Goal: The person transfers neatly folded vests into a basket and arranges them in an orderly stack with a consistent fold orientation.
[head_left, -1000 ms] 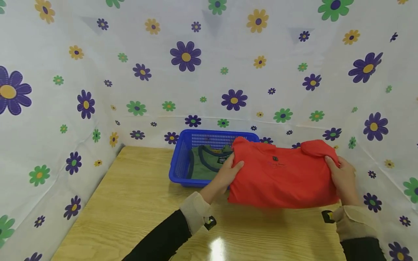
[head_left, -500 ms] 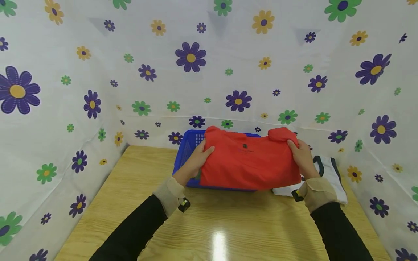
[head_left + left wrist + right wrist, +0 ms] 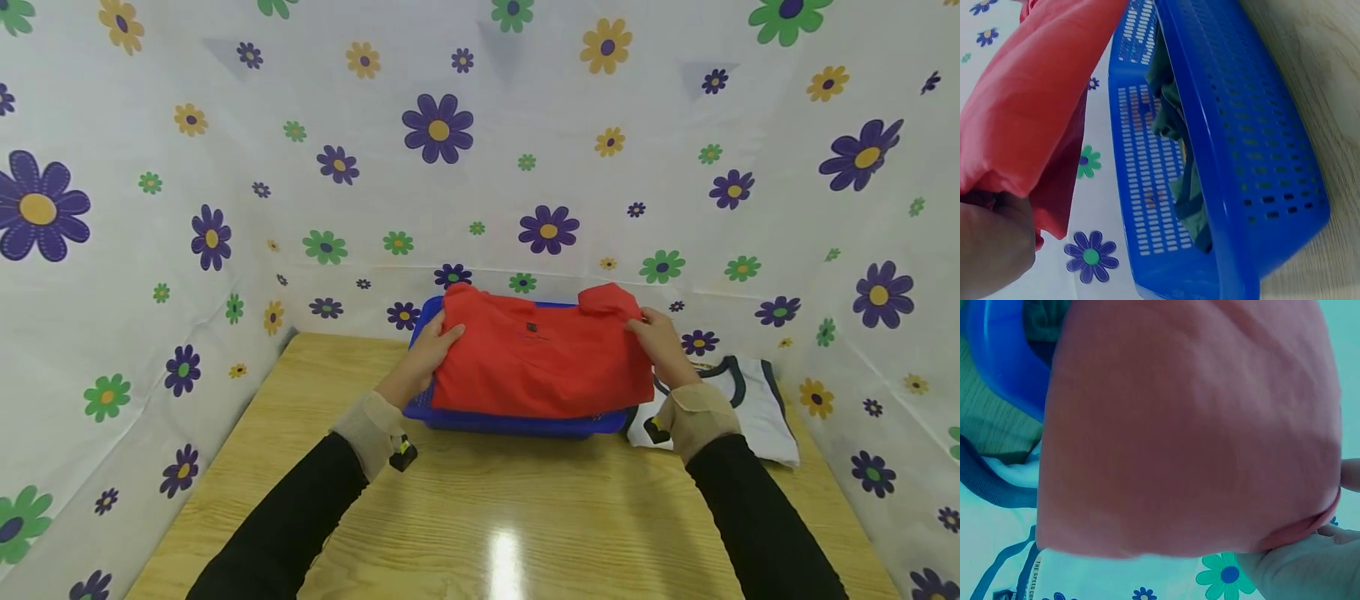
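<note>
Left hand [image 3: 424, 354], right hand [image 3: 663, 343]: grip clamped on red shirt [image 3: 543, 362] above basket [image 3: 517, 424] (green garment [image 3: 1192, 203] inside).

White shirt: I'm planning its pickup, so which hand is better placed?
Probably the right hand: it is nearer the white shirt; the left hand is by the left end of the basket. Both hold the red shirt.

Black sleeves [image 3: 281, 518]; wide beige cuffs [image 3: 367, 433]; small black wrist units [image 3: 403, 456], yellow-marked.
</note>
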### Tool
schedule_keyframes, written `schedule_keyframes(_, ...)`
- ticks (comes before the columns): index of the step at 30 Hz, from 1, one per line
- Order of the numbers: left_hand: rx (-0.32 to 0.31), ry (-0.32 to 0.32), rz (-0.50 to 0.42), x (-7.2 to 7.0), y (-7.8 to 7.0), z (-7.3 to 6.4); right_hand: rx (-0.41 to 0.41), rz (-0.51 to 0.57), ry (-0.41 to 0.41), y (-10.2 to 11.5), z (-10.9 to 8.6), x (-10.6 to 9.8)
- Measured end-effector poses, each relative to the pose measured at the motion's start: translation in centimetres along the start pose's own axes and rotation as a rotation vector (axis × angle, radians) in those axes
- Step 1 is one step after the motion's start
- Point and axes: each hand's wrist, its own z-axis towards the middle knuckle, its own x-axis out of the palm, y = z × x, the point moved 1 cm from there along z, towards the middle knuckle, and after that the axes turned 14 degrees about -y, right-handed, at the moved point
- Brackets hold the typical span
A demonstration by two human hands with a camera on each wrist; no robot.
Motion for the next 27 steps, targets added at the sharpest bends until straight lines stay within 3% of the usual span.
schedule_keyframes(4, -0.011, -0.002, 0.010, -0.7, 0.2, 0.7, -0.005, -0.024, 0.038, 0.1, 0.2, 0.6)
schedule_keyframes(11, -0.016, -0.008, 0.029, -1.8, 0.8, 2.5, -0.037, -0.097, 0.003, -0.1, 0.7, 1.7)
schedule_keyframes(19, -0.101, 0.024, 0.059, -2.0, 2.4, 4.3, -0.065, -0.175, 0.022, -1.6, 1.5, 2.1)
schedule_keyframes(27, -0.115, 0.025, 0.107, -2.9, 3.4, 4.9, -0.063, -0.203, 0.057, -2.0, 1.9, 3.6)
